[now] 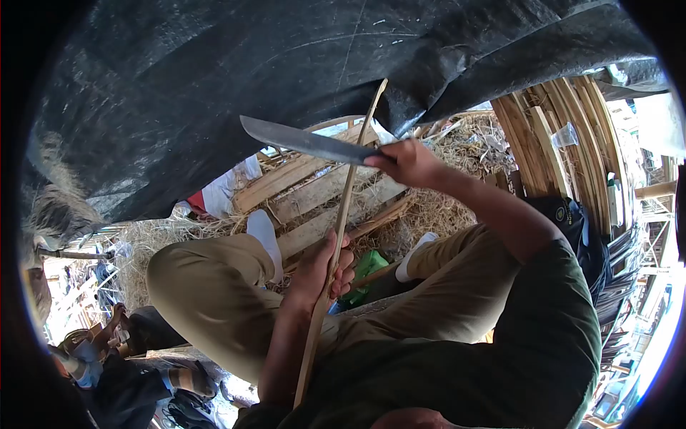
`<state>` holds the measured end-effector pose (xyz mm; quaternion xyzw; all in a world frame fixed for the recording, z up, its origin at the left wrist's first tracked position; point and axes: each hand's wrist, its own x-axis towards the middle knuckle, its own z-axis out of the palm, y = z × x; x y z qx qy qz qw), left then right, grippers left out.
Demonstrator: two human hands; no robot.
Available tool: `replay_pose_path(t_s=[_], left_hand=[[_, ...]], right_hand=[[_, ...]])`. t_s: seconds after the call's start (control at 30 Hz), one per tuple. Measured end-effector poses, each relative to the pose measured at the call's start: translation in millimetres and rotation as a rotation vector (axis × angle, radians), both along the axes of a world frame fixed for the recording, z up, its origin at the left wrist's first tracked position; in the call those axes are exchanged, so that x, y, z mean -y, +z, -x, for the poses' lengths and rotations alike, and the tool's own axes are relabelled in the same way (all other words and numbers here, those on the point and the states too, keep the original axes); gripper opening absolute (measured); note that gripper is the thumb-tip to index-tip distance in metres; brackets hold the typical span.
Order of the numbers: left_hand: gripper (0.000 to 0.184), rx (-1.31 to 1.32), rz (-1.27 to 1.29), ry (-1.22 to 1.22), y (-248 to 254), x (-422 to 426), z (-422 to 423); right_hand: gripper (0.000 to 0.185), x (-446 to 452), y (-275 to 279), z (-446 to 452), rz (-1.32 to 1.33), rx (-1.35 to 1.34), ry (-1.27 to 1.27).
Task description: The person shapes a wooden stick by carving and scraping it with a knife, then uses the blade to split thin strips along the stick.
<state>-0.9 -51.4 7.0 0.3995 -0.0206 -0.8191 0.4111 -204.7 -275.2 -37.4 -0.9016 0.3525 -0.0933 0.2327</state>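
My left hand is wrapped round the lower half of a long, thin bamboo strip, which rises from near my body towards the dark sheet above. In my right hand is a machete with a broad, dark blade pointing left. The blade crosses the strip above my left hand; whether its edge touches the strip I cannot tell. My right fingers close round the machete's handle and hide most of it.
A black plastic sheet hangs low in front. Wooden boards and shavings lie beyond my legs. Long strips of wood lean at the right. A green plastic bag lies between my legs. Another person's feet show at lower left.
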Motion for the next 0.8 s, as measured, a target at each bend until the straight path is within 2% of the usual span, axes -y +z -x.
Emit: replay_pose_path(t_s=[0.03,0.07,0.17,0.2,0.3,0.33,0.37,0.43,0.53,0.57,0.67,0.77,0.8], left_hand=[[0.033,0.013,-0.014,-0.01,0.0,0.7,-0.8],[0.034,0.027,-0.023,-0.016,1.0,2.5,-1.2],[0.036,0.067,0.003,-0.049,3.2,2.8,-6.1],[0.037,0.075,0.009,-0.059,3.6,-0.5,-6.3],[0.038,0.082,0.006,-0.049,4.6,-3.2,-5.4],[0.038,0.1,-0.004,-0.049,6.8,-0.7,-5.9],[0.038,0.119,-0.014,-0.045,9.6,0.0,-5.7],[0.04,0.113,-0.003,-0.054,7.1,0.5,-8.7],[0.045,0.063,0.01,-0.064,-2.0,-4.0,-11.1],[0.044,0.064,0.001,-0.053,-1.0,-3.5,-8.7],[0.04,0.095,-0.026,-0.027,8.4,0.0,-5.6],[0.037,0.087,-0.024,-0.033,10.8,-0.7,-6.1],[0.037,0.081,-0.023,-0.047,10.2,-3.1,-6.9]], right_hand=[[0.047,7.9,5.7,-4.8,0.01,-0.068,-0.008],[0.05,17.3,16.7,-4.3,-0.222,-0.061,-0.103],[0.038,-5.2,-4.7,-8.8,0.095,0.065,-0.033],[0.04,-18.7,10.3,-13.6,0.163,0.141,0.073],[0.041,-8.0,14.9,-16.3,-0.006,0.156,0.054],[0.043,6.9,5.3,-12.7,-0.012,0.119,0.017],[0.043,17.0,-10.5,-5.1,0.088,-0.008,-0.054],[0.042,2.9,10.3,-12.8,-0.064,0.04,-0.073],[0.043,-24.3,9.1,-13.8,0.02,0.15,-0.031],[0.043,-17.8,18.1,-14.6,-0.164,0.042,-0.085],[0.043,5.9,29.8,-11.1,-0.306,-0.089,-0.182],[0.044,-34.7,2.2,-10.7,0.108,0.176,-0.022],[0.046,-30.5,4.5,-8.4,-0.032,0.164,-0.048]])
